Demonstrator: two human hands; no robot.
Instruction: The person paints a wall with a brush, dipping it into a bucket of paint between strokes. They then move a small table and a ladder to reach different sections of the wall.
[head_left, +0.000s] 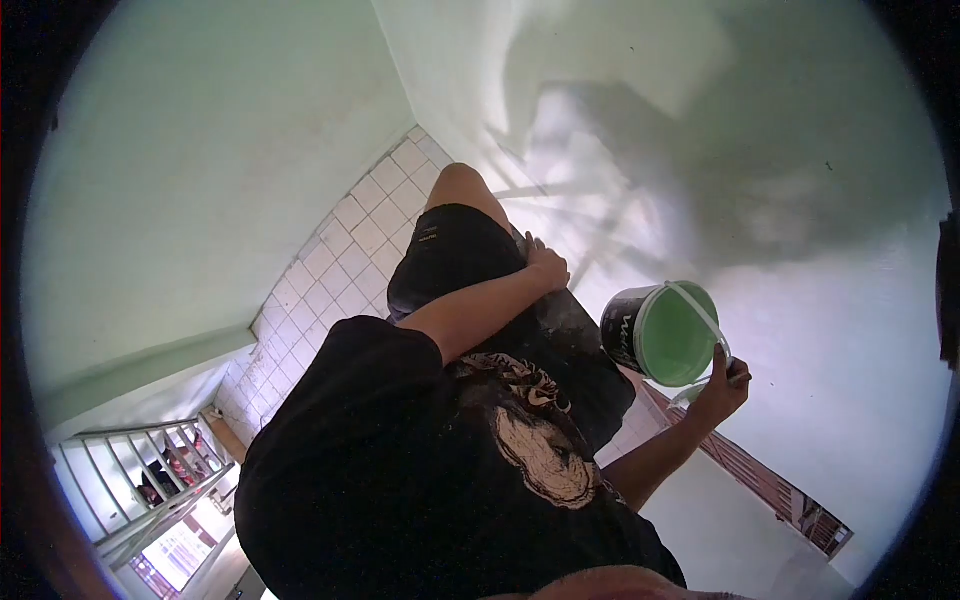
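My right hand (722,392) is closed around the white handle (703,312) of a paint bucket (622,325) at the right. The bucket is tilted with its mouth toward me, showing a light green inside; its outer wall has a black label with white lettering. A slim pale piece (686,398) also shows at this hand, its kind not clear. My left hand (547,266) lies on my leg in black shorts, fingers stretched out, nothing visible in it.
Pale green walls (240,140) meet at a corner ahead, over a strip of white square tiles (368,225). A metal railing (140,470) stands at the lower left. A reddish-brown slatted grille (800,510) is at the lower right. Shadows fall on the right wall.
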